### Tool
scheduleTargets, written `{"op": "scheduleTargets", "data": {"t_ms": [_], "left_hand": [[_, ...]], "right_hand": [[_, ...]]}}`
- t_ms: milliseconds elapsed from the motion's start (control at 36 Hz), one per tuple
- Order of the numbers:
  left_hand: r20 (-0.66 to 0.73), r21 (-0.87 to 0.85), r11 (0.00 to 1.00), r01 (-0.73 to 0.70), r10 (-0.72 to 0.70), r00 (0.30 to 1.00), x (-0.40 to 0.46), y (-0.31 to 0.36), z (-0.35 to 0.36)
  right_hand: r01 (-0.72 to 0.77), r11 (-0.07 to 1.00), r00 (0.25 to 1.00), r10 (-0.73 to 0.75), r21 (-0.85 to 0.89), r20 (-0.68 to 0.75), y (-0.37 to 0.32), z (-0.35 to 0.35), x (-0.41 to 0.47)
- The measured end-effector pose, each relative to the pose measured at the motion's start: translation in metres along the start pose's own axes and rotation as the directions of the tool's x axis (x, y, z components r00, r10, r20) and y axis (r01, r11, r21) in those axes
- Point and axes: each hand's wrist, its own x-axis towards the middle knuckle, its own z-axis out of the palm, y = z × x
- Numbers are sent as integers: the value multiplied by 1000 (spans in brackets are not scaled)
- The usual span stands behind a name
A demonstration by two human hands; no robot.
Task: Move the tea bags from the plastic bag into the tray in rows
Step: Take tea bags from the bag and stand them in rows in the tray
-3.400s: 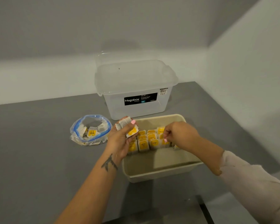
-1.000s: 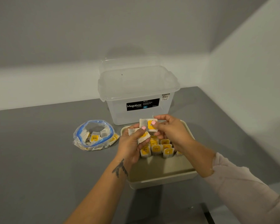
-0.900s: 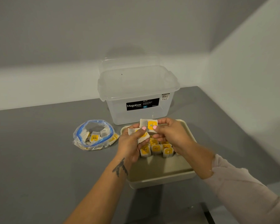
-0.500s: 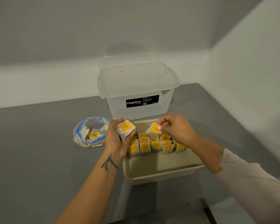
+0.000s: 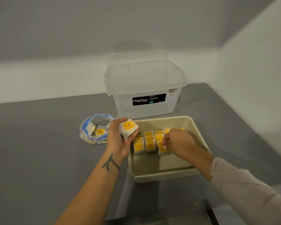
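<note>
Now a tea bag goes into the front row of the tray (image 5: pixel 162 176).
Right hand (image 5: pixel 178 143) pinches one tea bag (image 5: pixel 162 151) down at the row's right end; left hand (image 5: pixel 118 138) grips a small stack of tea bags (image 5: pixel 128 127) beside the plastic bag (image 5: pixel 96 129), which holds more. Releasing carelessly could knock over the upright neighbours; the loosely held stack could slip onto the surface (image 5: pixel 39 159).

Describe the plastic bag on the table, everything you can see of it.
The plastic bag is a clear zip bag with a blue seal strip around its mouth, crumpled and lying open on the grey table, left of the beige tray. A few tea bags with yellow labels remain inside. The left hand, holding a small stack of tea bags, overlaps its right edge; whether they touch is unclear.
</note>
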Motion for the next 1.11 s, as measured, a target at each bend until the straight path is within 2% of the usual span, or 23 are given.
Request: {"op": "scheduleTargets", "data": {"t_ms": [389,694,833,944,1028,1111], "left_hand": [[12,20,1000,9,-9,1000,1,0,-1],[26,18,997,76,-77,997,6,-3,0],[55,20,994,109,-110,992,6,-5,3],[72,43,990,134,-137,988,4,-8,11],[94,107,985,132,-142,985,1,-12,18],[133,158,979,132,-153,979,-2,-16,21]], "right_hand": [[-1,1000,1000,1,-13,-24,-2,5,6],[-4,1000,1000,4,1,-29,1,1,5],[17,982,992,7,186,-124,-2,-12,2],[97,918,975,-10,386,-221,-16,-29,1],[124,840,981,-21,529,-195,-28,-41,0],[84,764,993,-12,639,-117,-33,-43,2]]}}
